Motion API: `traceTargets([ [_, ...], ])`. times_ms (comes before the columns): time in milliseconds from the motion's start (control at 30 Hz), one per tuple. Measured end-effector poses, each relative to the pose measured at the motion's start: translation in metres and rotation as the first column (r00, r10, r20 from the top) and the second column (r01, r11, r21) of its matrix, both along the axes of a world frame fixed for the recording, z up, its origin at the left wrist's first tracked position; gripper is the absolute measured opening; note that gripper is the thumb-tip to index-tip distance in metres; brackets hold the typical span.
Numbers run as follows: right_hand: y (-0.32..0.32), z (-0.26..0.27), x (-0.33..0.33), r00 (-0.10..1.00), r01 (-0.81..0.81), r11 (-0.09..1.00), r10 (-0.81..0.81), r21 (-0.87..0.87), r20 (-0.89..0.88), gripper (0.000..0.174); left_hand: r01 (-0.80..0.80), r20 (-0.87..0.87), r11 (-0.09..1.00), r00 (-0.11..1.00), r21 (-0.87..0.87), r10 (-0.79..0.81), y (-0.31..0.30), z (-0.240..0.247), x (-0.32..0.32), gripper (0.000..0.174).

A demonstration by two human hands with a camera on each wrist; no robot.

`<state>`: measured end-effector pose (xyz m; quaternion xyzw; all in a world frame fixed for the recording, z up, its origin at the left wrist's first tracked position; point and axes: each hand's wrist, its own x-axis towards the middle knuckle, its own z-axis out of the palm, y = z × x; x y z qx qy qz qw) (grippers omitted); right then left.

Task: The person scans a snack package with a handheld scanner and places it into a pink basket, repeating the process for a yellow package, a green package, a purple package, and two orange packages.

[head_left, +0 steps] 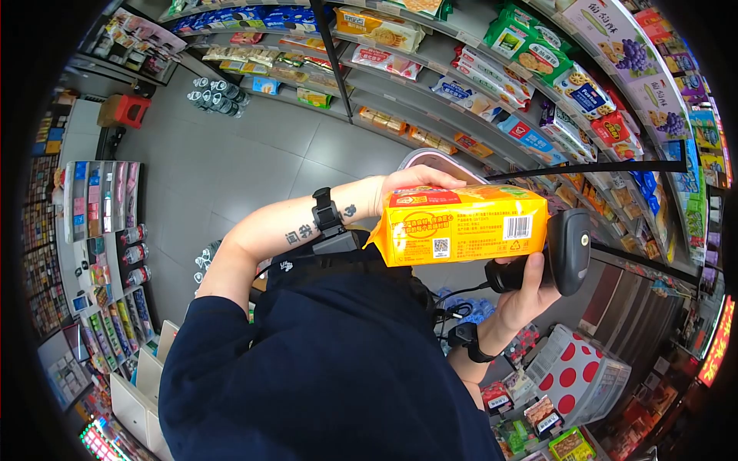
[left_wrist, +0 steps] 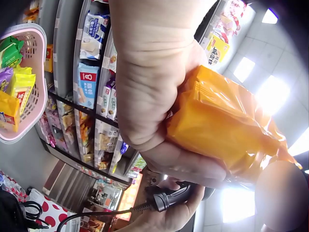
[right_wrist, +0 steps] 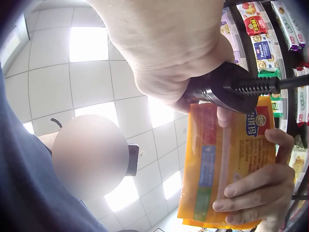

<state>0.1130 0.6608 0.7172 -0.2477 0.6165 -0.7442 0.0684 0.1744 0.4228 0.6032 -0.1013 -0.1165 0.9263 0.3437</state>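
A yellow-orange snack packet point(head_left: 465, 227), printed with a barcode on the side toward the head camera, is held in front of the chest. My left hand point(head_left: 419, 179) grips it from the far side; in the right wrist view several left fingers point(right_wrist: 260, 186) spread across its printed face. A black handheld barcode scanner point(head_left: 573, 252) is in my right hand point(head_left: 526, 300), which wraps round its handle. The scanner stands close by the packet's right end, near the barcode. One right fingertip overlaps the packet's lower edge in the head view. From the scanner's handle runs a black cable point(left_wrist: 106, 212).
Shelves of packaged snacks point(head_left: 530, 46) curve along the far side and right. A pink basket point(left_wrist: 36, 96) with several bright packets stands beyond the hands. Below the right arm are a white box with red dots point(head_left: 569, 369) and goods. Bottled-water packs point(head_left: 217, 96) stand on the grey floor.
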Motion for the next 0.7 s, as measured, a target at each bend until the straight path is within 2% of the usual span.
traceTargets([
  [267,-0.002,0.002,-0.001,1.000,-0.021,1.000,0.021,-0.017,0.008,0.048,0.032,0.011,0.999,0.999,0.043,-0.032,-0.001,0.006,0.002,0.043],
  [700,0.000,-0.003,-0.004,1.000,-0.007,1.000,0.007,-0.005,0.020,0.048,0.005,0.044,1.000,0.999,-0.020,-0.004,0.001,-0.008,-0.003,0.045],
])
